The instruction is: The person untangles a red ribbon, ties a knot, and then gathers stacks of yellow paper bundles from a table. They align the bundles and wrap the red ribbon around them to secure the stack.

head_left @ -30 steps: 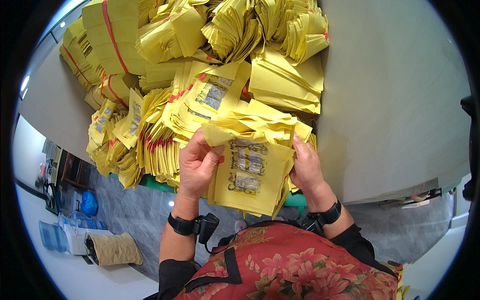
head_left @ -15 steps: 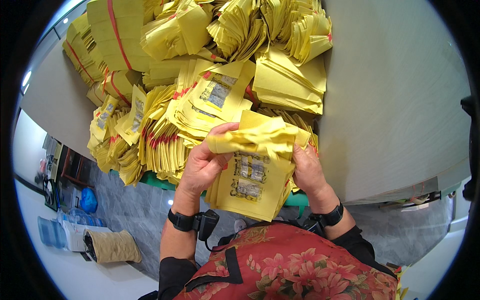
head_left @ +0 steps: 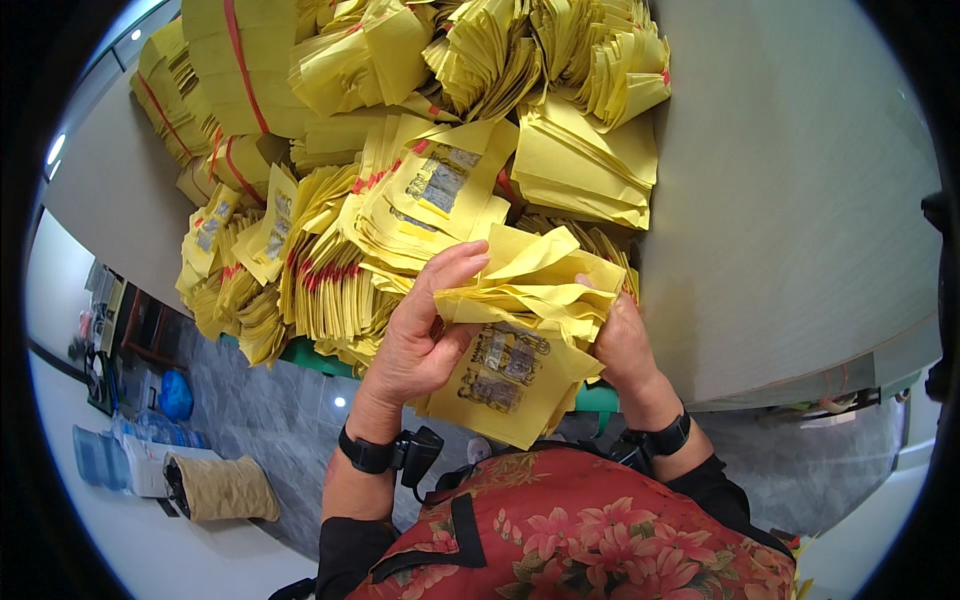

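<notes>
We're steadying the yellow paper bundle (head_left: pixel 522 352), right hand (head_left: pixel 622 346) pinching its right edge, left hand (head_left: pixel 412 345) spread at its left, ideally supporting both sides evenly.

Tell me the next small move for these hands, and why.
Probably square up the yellow sheets with the left hand: their top layers look bent and uneven, its fingers are outstretched, and the right hand seems to hold the opposite side.
</notes>
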`<state>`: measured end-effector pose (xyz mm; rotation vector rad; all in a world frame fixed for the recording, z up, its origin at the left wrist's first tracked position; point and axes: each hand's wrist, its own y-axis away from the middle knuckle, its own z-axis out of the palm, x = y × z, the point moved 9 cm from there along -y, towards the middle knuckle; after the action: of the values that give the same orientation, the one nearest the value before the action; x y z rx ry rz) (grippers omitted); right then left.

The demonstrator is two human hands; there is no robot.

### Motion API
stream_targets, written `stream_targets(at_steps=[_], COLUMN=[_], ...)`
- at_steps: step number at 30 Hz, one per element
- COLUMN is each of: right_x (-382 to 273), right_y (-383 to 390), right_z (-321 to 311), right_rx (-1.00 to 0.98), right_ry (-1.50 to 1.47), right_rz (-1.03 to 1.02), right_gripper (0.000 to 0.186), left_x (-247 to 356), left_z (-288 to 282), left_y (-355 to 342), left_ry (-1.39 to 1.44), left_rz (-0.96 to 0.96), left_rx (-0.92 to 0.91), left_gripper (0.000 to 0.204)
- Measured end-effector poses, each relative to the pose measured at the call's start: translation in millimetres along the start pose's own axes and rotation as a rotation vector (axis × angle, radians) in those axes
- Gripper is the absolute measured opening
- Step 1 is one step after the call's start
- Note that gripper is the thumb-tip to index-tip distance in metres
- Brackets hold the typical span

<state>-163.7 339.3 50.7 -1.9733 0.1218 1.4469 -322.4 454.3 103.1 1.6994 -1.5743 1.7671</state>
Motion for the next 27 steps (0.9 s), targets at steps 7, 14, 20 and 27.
stream_targets(at_steps=[7,14,20,27], right_x=[15,-20,14,-14], right_y=[2,-2,-3,-8], right_z=[13,3,4,4], right_rx=[-0.001,-0.055,-0.011,-0.043], right_ry=[-0.549,0.123,-0.218,0.229], right_rz=[0.36,-0.051,0.246,-0.049], right_gripper=[0.031,0.031,0.037,0.032], left_x=[18,26,38,37], left_z=[7,9,13,16], left_y=[-1,2,3,0], left_ry=[-0.045,-0.309,-0.624,-0.622], left_rz=[0.129,0.163,0.259,0.219], left_rx=[-0.103,-0.053,-0.087,-0.131], left_gripper=[0.073,0.08,0.082,0.075])
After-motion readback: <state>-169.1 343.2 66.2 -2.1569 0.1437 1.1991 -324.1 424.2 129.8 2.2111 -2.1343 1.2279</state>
